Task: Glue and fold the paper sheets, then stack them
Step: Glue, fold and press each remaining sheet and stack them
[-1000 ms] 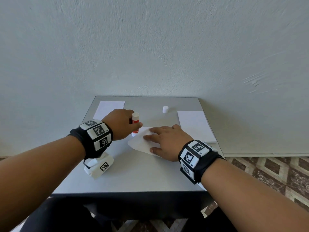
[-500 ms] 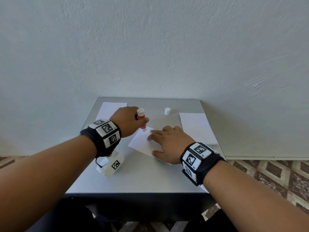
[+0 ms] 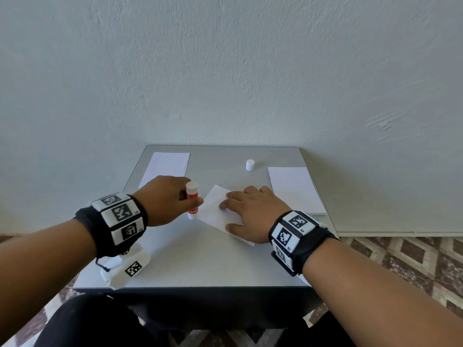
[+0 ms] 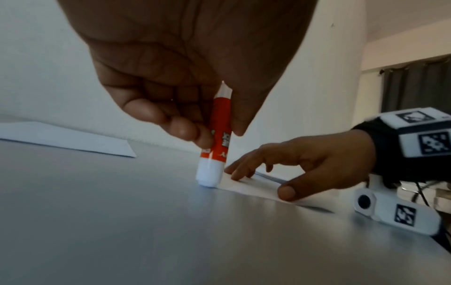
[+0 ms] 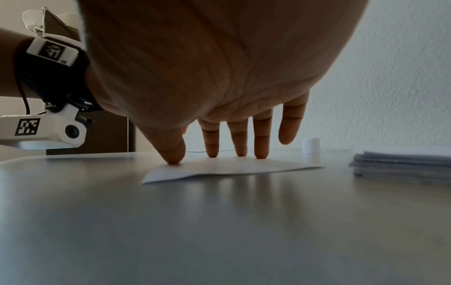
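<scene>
- The left hand point(image 3: 167, 199) reaches in from the left over the grey worktop point(image 3: 200, 259), knuckles up, fingers and thumb curled round a red-and-white glue stick point(image 3: 192, 200).
- The glue stick stands nearly upright, with its lower white end down at the left edge of the paper sheet point(image 3: 216, 212); from the left wrist view the tip point(image 4: 209, 178) seems to touch the worktop right at that edge, though blur makes the exact contact hard to judge.
- The right hand point(image 3: 253, 214) lies over the paper sheet, palm down, fingers straight and spread. In the right wrist view the thumb point(image 5: 174, 152) and three fingertips press the sheet flat while the little finger point(image 5: 290, 127) is lifted clear.
- The paper sheet sits slantwise in the middle of the worktop, between the two hands.
- A stack of paper point(image 3: 295, 190) lies at the right side of the worktop, just beyond the right hand.
- A single white sheet point(image 3: 166, 167) lies at the far left corner, behind the left hand.
- A small white cap point(image 3: 250, 165) stands upright toward the far edge, well apart from the glue stick.
- Both wrists carry black bands with black-and-white marker tiles.
</scene>
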